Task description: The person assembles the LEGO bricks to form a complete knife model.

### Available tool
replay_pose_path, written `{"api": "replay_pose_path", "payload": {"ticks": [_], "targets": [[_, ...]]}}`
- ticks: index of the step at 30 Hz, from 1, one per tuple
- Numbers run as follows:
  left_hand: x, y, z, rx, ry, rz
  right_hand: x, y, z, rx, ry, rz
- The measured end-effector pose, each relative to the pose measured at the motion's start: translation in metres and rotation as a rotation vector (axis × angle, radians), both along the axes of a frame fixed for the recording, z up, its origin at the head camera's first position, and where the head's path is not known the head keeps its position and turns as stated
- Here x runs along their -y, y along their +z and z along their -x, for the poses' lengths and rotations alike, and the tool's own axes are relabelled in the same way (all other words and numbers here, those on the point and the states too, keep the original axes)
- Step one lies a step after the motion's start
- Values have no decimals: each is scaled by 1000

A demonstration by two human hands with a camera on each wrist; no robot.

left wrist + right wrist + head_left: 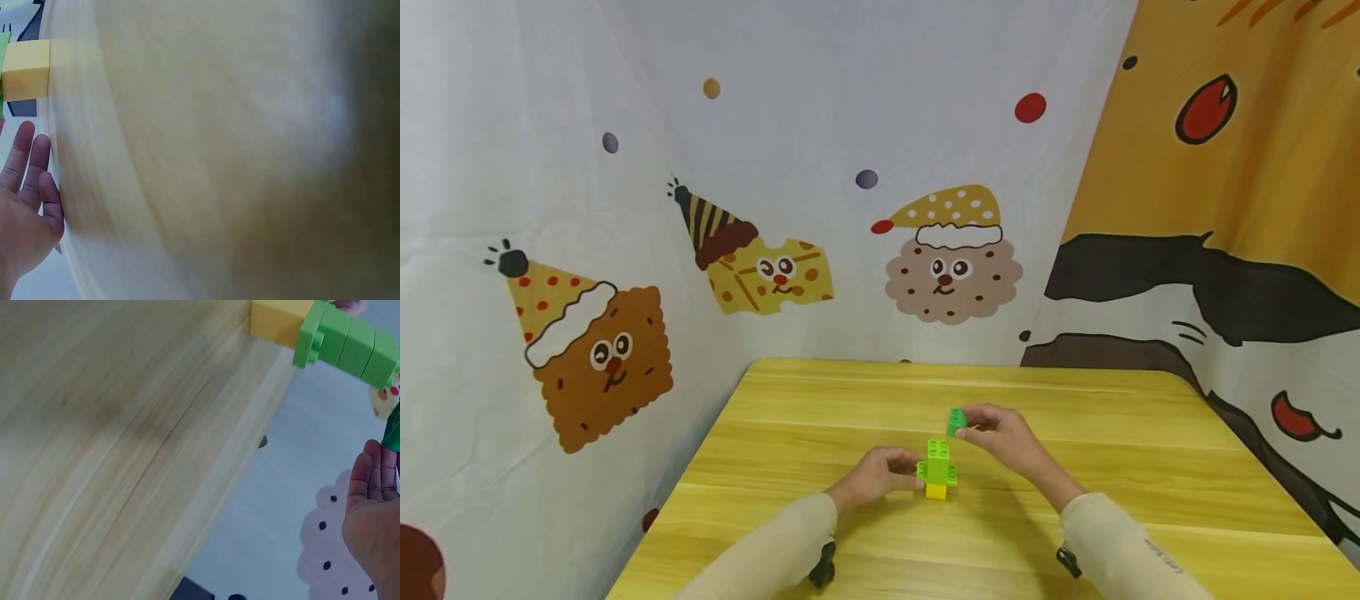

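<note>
A small tower of toy building blocks stands on the table, with a yellow block [936, 492] at its base. Above that, a light green crosspiece sticks out to both sides under a column of stacked light green blocks [355, 345]. My left hand [880, 477] is at the tower's left side, thumb and forefinger pinching the crosspiece's left end; its other fingers [39, 156] extend loosely. Up and to the right of the tower, my right hand [1003, 433] pinches a darker green block [957, 422] between thumb and fingers, held apart from the column's studded top.
The wooden table [820, 400] reaches back to a white cloth backdrop [820, 100] printed with cartoon snacks. An orange and black printed section [1150, 183] hangs at the right. Dark wrist straps [823, 567] show on both sleeves.
</note>
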State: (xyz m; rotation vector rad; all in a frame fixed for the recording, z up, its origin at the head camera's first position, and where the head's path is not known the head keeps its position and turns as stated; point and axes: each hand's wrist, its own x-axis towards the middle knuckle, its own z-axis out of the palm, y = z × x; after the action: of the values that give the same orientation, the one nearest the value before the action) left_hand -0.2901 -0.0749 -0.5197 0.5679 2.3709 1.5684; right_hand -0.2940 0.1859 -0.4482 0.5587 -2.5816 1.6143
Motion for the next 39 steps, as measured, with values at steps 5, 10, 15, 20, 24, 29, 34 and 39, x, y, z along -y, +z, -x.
{"api": "replay_pose_path", "payload": {"ticks": [5,10,15,20,24,29,34,39], "targets": [[0,0,1,-7,-8,-11,8,0,-4,-45,67,16],[0,-1,2,-10,-11,-24,13,-2,-6,-74,97,-3],[0,-2,2,-8,-11,-28,16,-4,-8,-89,103,-43],[0,-3,2,-4,-9,-28,18,-7,-9,-97,118,-66],[1,-3,1,1,-8,-30,20,-7,-10,-99,125,-80],[0,-4,2,1,-13,-36,21,-7,-10,-100,121,-103],[-1,-5,2,3,-10,-33,21,-8,-11,-104,113,-117],[-1,-3,2,4,-3,-34,20,-9,-10,-133,115,-127]]}}
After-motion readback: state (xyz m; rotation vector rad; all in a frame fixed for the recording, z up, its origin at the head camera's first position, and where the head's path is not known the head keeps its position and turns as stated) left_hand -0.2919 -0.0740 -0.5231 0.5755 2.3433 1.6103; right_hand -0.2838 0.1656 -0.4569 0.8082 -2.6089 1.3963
